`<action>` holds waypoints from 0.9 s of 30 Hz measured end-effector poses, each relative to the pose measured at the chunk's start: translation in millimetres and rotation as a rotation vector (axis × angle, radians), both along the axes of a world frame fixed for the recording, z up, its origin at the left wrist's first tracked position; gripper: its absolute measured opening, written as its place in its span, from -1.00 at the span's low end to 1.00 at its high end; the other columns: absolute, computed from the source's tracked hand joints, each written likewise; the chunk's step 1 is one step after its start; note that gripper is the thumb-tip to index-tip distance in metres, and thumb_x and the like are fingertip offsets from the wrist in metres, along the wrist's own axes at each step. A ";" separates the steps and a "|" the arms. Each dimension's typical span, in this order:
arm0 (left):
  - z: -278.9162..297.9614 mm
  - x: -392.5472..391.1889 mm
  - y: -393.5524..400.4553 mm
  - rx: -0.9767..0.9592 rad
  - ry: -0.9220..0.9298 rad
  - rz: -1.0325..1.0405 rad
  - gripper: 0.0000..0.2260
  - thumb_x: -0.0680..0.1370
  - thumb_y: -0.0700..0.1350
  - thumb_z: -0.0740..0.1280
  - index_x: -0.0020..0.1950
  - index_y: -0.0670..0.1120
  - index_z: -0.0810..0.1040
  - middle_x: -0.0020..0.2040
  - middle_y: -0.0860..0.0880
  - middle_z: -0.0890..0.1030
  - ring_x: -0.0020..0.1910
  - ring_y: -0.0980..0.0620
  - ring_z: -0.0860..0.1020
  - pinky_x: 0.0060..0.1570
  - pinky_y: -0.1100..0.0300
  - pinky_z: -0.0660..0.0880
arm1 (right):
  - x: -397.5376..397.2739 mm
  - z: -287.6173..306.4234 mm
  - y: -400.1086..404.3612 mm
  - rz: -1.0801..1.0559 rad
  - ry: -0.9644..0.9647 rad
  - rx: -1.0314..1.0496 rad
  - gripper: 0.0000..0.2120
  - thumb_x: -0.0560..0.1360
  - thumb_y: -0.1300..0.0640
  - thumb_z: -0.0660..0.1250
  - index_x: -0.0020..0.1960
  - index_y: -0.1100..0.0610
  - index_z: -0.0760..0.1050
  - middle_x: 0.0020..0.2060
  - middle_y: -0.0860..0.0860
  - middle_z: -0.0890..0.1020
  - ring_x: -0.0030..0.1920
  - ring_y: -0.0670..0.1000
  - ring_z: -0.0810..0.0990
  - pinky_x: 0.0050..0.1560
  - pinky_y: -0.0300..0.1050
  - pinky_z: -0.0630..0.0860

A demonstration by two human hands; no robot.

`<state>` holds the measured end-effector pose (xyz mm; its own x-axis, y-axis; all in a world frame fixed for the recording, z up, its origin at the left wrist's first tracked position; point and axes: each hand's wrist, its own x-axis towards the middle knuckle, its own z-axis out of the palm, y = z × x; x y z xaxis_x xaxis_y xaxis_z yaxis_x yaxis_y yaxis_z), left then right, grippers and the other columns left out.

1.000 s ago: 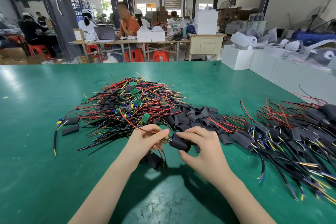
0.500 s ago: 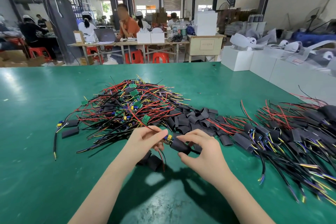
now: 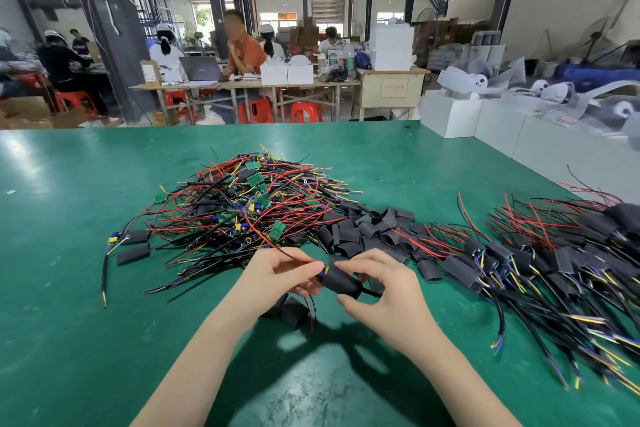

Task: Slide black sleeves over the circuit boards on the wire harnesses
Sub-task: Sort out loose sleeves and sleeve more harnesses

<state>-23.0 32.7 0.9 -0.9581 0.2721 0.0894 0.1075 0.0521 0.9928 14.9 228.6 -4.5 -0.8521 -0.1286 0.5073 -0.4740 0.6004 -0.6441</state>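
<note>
Progress roughly midway, judging by the piles either side of the hands.

Well left of the left hand: two flat loose black sleeves (image 3: 133,246) on the green table top (image 3: 62,322), beside a stray black cable with a yellow-and-blue end (image 3: 112,240).

Up and left of the left hand: large tangled heap of red, black and yellow wire harnesses with bare green circuit boards (image 3: 249,204), not yet sleeved. Plenty left to do there.

Left hand (image 3: 277,279): fingers curled, pinching the red and black leads (image 3: 304,260) at the board end of one harness. Just below it, another short black sleeve (image 3: 294,312) lying on the table.

Between the hands: black tubular sleeve in work (image 3: 341,281), pulled almost fully over its board; only a sliver of yellow and blue showing at the left mouth, board itself hidden. Black cable trailing out of the right mouth.

Right hand (image 3: 384,298): grasping that sleeve, forefinger on top near the left mouth, thumb beneath.

Just above the right hand: mound of empty black sleeves (image 3: 367,229), stock for the remaining boards.

Right of the right hand: broad spread of finished harnesses with black sleeves on (image 3: 519,260), wires fanning out toward the table edge.

Current piece close to done by the look of it; likely a last small push to seat it.
</note>
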 end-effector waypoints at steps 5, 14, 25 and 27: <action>-1.1 0.2 2.6 0.034 -0.113 0.054 -0.96 0.49 -0.28 0.42 -0.12 -0.24 0.59 -0.32 -0.12 0.66 -0.38 0.01 0.62 -0.35 0.28 0.54 | 1.3 -3.8 -1.8 -0.052 0.109 0.177 -0.65 0.27 0.06 0.46 0.05 -0.08 0.62 -0.07 -0.21 0.56 -0.09 -0.21 0.45 -0.03 -0.19 0.32; 2.5 2.7 -0.1 -0.056 0.075 0.044 -0.92 0.40 -0.28 0.51 -0.16 -0.15 0.68 -0.25 -0.08 0.68 -0.27 0.03 0.59 -0.24 0.28 0.51 | 1.1 -5.0 -4.0 -0.023 0.091 0.093 -0.65 0.28 0.04 0.47 0.06 -0.06 0.63 -0.07 -0.19 0.56 -0.06 -0.23 0.48 0.02 -0.23 0.38; 6.3 -2.2 -13.7 -0.171 0.038 0.103 -0.87 0.53 -0.27 0.38 0.03 -0.10 0.64 -0.14 -0.08 0.72 -0.18 0.05 0.67 -0.17 0.21 0.53 | -7.3 8.0 24.4 -0.257 0.289 0.008 -0.68 0.27 0.29 0.52 0.01 0.13 0.67 -0.11 -0.02 0.60 -0.15 -0.10 0.56 -0.04 -0.26 0.48; 3.7 -6.0 -18.5 -0.203 0.023 0.190 -0.89 0.54 -0.26 0.37 -0.03 -0.09 0.66 -0.18 -0.06 0.72 -0.24 0.08 0.64 -0.21 0.23 0.51 | -10.9 13.3 44.4 -0.419 0.361 0.009 -0.68 0.28 0.30 0.53 0.03 0.17 0.66 -0.11 0.03 0.60 -0.16 -0.01 0.59 -0.04 -0.17 0.49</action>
